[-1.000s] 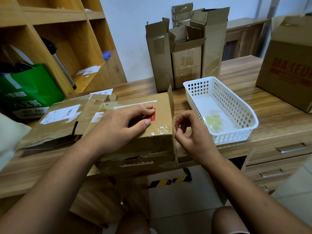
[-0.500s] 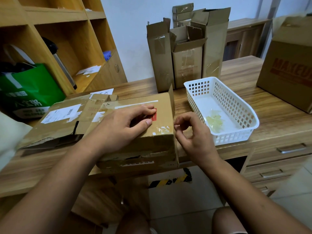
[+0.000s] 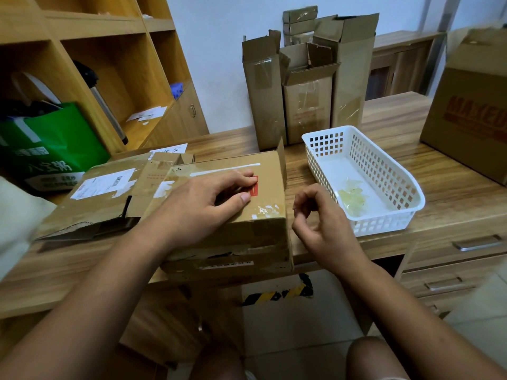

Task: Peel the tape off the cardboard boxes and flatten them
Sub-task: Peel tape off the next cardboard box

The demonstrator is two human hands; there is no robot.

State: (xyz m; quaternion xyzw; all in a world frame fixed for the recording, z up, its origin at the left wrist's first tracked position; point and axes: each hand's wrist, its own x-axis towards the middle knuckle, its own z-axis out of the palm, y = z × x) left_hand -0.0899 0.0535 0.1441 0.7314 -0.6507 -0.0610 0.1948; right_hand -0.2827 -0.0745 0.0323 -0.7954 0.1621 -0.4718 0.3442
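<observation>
A brown cardboard box [image 3: 258, 234] lies on the wooden desk's front edge, with a red label and scraps of clear tape [image 3: 267, 209] near its top right corner. My left hand [image 3: 203, 204] rests flat on the box top, its fingers over the red label. My right hand [image 3: 321, 218] hovers just right of the box with curled fingers, and I see nothing in it. A flattened box [image 3: 104, 193] with a white shipping label lies left of it. Several tall opened boxes [image 3: 307, 86] stand at the back.
A white plastic basket [image 3: 384, 171] with crumpled clear tape inside sits right of my right hand. A large printed box [image 3: 472, 111] stands far right. Wooden shelves and a green bag [image 3: 52, 149] are at left. Desk drawers [image 3: 466, 250] sit below right.
My right hand has drifted slightly right, away from the box's edge, still curled. My left hand stays on the box top.
</observation>
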